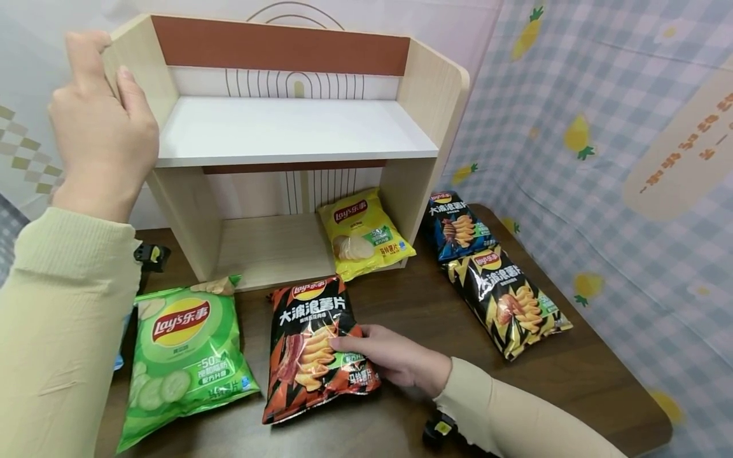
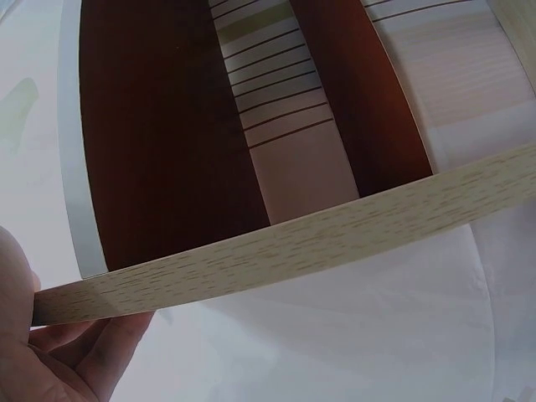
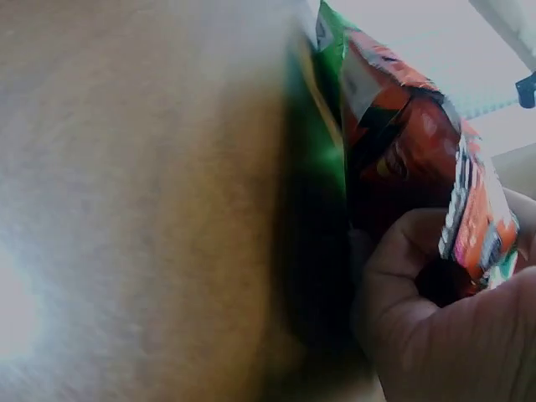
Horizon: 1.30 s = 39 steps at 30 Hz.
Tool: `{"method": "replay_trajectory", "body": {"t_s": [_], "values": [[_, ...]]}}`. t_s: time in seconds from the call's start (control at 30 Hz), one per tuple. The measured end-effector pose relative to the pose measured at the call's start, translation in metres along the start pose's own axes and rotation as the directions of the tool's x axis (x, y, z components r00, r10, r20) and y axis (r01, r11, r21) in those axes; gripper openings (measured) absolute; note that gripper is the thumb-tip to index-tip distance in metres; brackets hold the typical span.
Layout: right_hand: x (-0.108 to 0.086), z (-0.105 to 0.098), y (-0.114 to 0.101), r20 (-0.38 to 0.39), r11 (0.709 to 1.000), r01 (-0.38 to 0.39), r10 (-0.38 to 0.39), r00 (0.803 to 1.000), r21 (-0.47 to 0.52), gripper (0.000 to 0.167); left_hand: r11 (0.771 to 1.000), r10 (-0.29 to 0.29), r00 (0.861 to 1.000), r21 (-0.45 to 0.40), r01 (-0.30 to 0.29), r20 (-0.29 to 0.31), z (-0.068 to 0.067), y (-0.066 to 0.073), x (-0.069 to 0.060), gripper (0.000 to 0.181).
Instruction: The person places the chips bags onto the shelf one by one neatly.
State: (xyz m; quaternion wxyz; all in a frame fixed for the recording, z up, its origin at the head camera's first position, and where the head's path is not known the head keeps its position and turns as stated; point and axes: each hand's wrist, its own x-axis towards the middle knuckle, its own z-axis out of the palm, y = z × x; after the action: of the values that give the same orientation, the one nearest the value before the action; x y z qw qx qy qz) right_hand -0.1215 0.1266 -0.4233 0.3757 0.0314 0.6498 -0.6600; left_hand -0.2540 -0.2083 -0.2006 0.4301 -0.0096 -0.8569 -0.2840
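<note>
My left hand (image 1: pixel 103 127) grips the upper edge of the wooden shelf's left side panel (image 1: pixel 143 70); in the left wrist view the hand (image 2: pixel 75 360) has its thumb and fingers on either side of the pale board (image 2: pixel 276 247). The right hand (image 1: pixel 401 359) pinches the right edge of a red and black chip bag (image 1: pixel 312 343), thumb on its front. In the right wrist view, the fingers of that hand (image 3: pixel 452 318) curl round the red bag (image 3: pixel 410 151). A yellow chip bag (image 1: pixel 363 235) leans inside the shelf's lower compartment, at its right.
A green chip bag (image 1: pixel 186 356) lies left of the red one, partly over something blue. On the right of the brown table (image 1: pixel 607 388) are a dark blue bag (image 1: pixel 458 226) and a black and gold bag (image 1: pixel 506 299). The shelf's white upper board (image 1: pixel 298 127) spans between the side panels.
</note>
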Motion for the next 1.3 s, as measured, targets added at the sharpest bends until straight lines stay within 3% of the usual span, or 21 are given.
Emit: {"method": "replay_trajectory", "body": {"t_s": [0.17,0.37,0.53,0.63,0.77,1.07,1.3], "values": [[0.001,0.0,0.005,0.011,0.999,-0.003,0.003,1.0,0.036,0.052,1.0,0.0,1.0,-0.009,0.0,-0.003,0.0,0.0,-0.001,0.047],[0.002,0.002,0.006,-0.004,0.997,0.08,-0.08,0.997,0.007,0.057,1.0,0.006,1.0,-0.001,-0.006,-0.015,0.002,-0.001,0.0,0.048],[0.004,0.002,0.005,-0.062,0.985,0.148,-0.154,0.986,-0.083,0.058,1.0,0.015,1.0,0.023,-0.015,-0.011,0.002,0.0,0.001,0.048],[0.006,0.0,0.002,-0.106,0.981,0.152,-0.165,0.981,-0.124,0.062,1.0,0.008,1.0,0.028,-0.008,-0.003,0.002,0.001,0.001,0.048],[0.01,-0.003,-0.003,-0.137,0.982,0.158,-0.172,0.976,-0.102,0.065,1.0,0.015,1.0,0.022,-0.015,-0.005,0.001,0.0,0.0,0.048],[0.022,-0.007,-0.01,-0.183,0.969,0.215,-0.235,0.954,-0.123,0.056,1.0,0.007,1.0,0.023,-0.007,0.002,0.001,0.001,-0.001,0.048],[0.036,-0.004,-0.021,-0.174,0.949,0.268,-0.296,0.939,-0.166,0.05,1.0,0.007,1.0,0.017,-0.007,-0.005,0.001,0.0,-0.001,0.048]]}}
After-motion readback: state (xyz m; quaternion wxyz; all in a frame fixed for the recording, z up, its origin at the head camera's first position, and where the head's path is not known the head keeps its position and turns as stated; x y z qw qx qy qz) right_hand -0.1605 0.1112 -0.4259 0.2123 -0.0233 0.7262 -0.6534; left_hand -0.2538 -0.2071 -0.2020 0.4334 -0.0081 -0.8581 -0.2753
